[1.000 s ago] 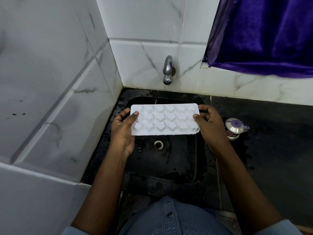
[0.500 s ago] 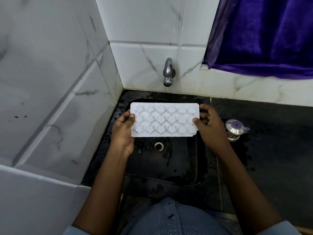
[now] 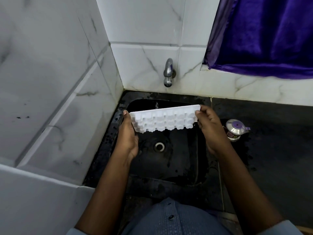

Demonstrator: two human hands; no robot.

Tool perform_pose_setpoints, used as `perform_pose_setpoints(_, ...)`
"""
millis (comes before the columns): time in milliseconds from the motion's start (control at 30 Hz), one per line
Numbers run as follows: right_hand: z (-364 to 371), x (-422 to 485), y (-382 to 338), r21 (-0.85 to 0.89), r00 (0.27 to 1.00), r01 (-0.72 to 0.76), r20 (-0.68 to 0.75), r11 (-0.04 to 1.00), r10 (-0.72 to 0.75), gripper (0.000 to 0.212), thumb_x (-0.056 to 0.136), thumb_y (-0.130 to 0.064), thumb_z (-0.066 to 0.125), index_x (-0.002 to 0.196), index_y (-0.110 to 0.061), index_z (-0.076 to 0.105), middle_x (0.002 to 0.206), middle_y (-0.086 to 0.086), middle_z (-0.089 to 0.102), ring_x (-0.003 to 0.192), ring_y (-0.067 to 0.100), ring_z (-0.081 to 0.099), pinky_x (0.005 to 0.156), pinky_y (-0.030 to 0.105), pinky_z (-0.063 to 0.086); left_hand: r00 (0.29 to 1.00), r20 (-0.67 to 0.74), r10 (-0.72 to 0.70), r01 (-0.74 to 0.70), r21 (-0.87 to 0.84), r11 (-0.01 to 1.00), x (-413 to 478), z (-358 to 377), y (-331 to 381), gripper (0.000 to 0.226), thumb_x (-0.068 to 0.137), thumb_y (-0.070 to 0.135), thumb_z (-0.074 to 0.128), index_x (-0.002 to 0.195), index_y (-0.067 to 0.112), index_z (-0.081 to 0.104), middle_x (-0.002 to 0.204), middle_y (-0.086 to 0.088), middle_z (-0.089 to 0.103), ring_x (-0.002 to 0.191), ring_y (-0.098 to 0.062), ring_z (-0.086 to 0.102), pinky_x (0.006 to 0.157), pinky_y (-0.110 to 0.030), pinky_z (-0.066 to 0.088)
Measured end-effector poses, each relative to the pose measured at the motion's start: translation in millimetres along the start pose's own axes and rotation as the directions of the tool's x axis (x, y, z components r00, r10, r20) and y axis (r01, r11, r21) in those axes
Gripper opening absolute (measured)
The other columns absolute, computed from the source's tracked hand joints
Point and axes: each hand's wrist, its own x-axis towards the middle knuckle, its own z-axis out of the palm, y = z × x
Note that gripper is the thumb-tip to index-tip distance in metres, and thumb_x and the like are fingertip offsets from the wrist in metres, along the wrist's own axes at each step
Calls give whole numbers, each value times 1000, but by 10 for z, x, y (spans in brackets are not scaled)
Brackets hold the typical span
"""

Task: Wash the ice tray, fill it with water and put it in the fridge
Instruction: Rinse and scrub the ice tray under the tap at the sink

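I hold the white plastic ice tray with moulded cube pockets (image 3: pixel 163 118) over the black rectangular sink basin (image 3: pixel 177 160), one short end in each hand. The tray is tipped up on its long edge: the bumpy undersides of the pockets face me, and the flat rim is uppermost and turned toward the wall. It touches nothing but my hands and hangs above the round metal drain (image 3: pixel 159 146).

My left hand (image 3: pixel 127 134) is closed on the tray's left end, thumb tip up at the rim corner, palm against the end; the fingers behind the tray are hidden. My right hand (image 3: pixel 210 131) pinches the right end, thumb on the near face at the upper corner, the other fingers curled behind the edge.

The chrome wall tap (image 3: pixel 168 72) sits on the white marble-veined tiles (image 3: pixel 144 65), above and behind the tray. A thin broken trickle or splash (image 3: pixel 156 105) shows just behind the tray's upper rim; I cannot tell if it comes from the spout.

The black counter (image 3: pixel 271 150) right of the sink is wet-speckled. On it, just beside my right hand, stands a small steel pot with a purple-knobbed lid (image 3: pixel 235 130). A purple cloth (image 3: pixel 264 36) hangs at upper right.
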Motion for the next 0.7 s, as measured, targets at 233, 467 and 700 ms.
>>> perform_pose_setpoints(233, -4, -40, 13, 128, 984, -155, -73, 980, 165, 14, 107, -21, 58, 93, -18, 62, 123, 5, 70, 124, 19, 64, 91, 33, 50, 990, -139, 14, -42, -197, 980, -46, 17, 44, 29, 94, -5, 46, 96, 12, 68, 82, -2, 68, 85, -20, 66, 75, -31, 53)
perform_pose_setpoints(467, -9, -101, 81, 190, 984, -108, -119, 976, 132, 48, 88, 26, 40, 105, -15, 57, 126, 7, 63, 130, 20, 57, 92, 31, 46, 997, -78, -27, 10, -220, 976, -71, -69, 43, 62, 76, -20, 24, 122, 8, 55, 124, -19, 69, 110, -35, 66, 79, -40, 51)
perform_pose_setpoints(700, -1, -192, 161, 292, 965, -127, -185, 948, 186, 37, 98, 12, 54, 118, -18, 63, 129, 1, 66, 114, 8, 66, 90, 25, 57, 997, -49, -61, 41, -339, 940, -74, -73, -22, 50, 79, -14, 25, 102, 13, 61, 106, -5, 75, 98, -26, 72, 79, -42, 59)
